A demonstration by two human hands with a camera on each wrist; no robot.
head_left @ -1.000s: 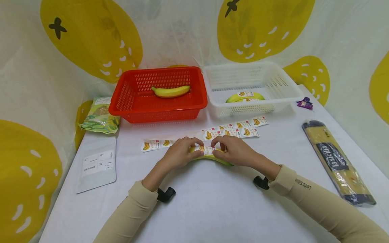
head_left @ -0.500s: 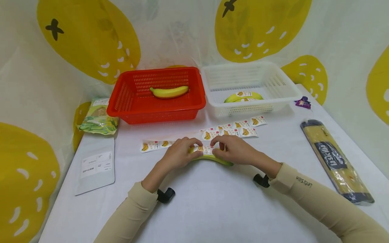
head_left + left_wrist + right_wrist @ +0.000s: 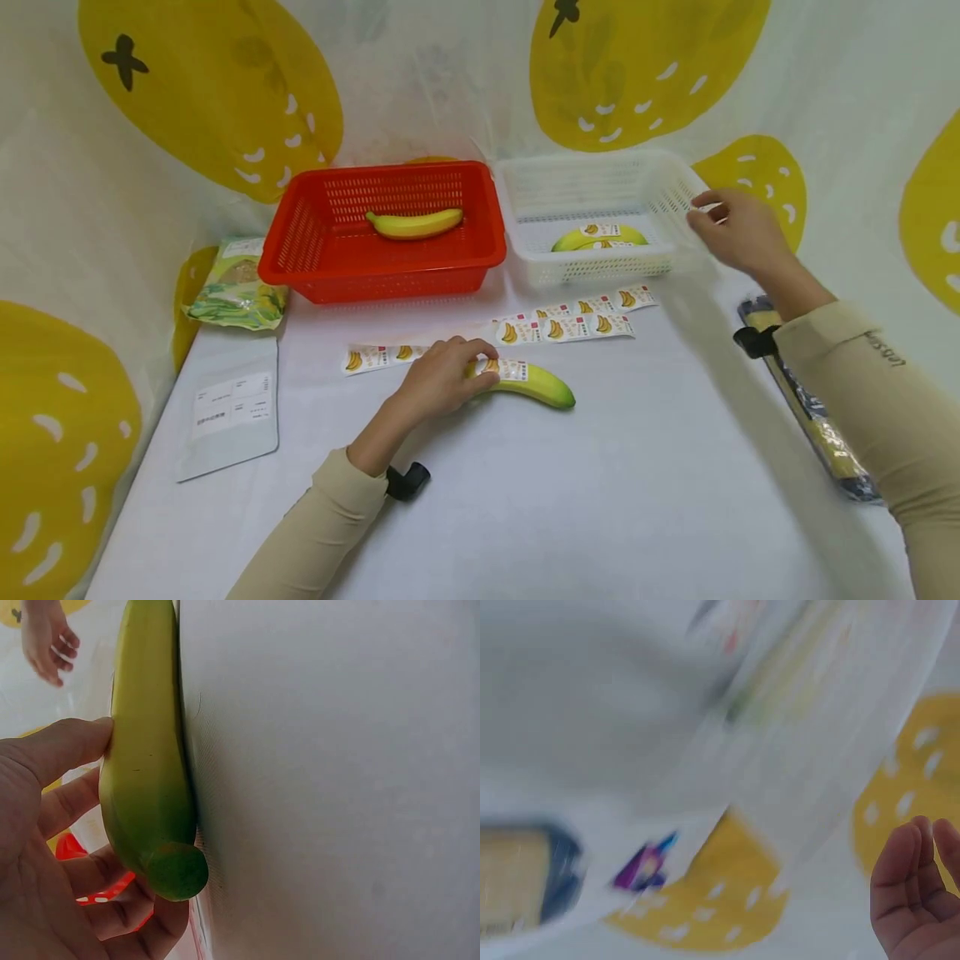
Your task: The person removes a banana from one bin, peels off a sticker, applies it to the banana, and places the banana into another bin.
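Note:
My left hand (image 3: 442,375) holds a yellow banana (image 3: 551,390) with a green tip, lying on the white table. A white sticker (image 3: 513,370) with banana pictures is on its upper side, right at my fingertips. In the left wrist view, thumb and fingers curl about the banana (image 3: 146,750) near its green stem end. My right hand (image 3: 738,229) is raised at the right end of the white basket (image 3: 607,268), its fingers loosely bent with nothing between them. In the right wrist view the right hand (image 3: 915,900) shows its bent fingers at the lower right corner.
Stickered bananas (image 3: 600,238) lie in the white basket; one banana (image 3: 416,225) lies in the red basket (image 3: 382,279). Sticker strips (image 3: 570,329) lie behind the held banana. A green packet (image 3: 240,287) and grey pouch (image 3: 232,408) are left, a long packet (image 3: 825,442) right.
My right hand has let go of the banana and moved right and up to the white basket's end. My left hand keeps its grip on the banana.

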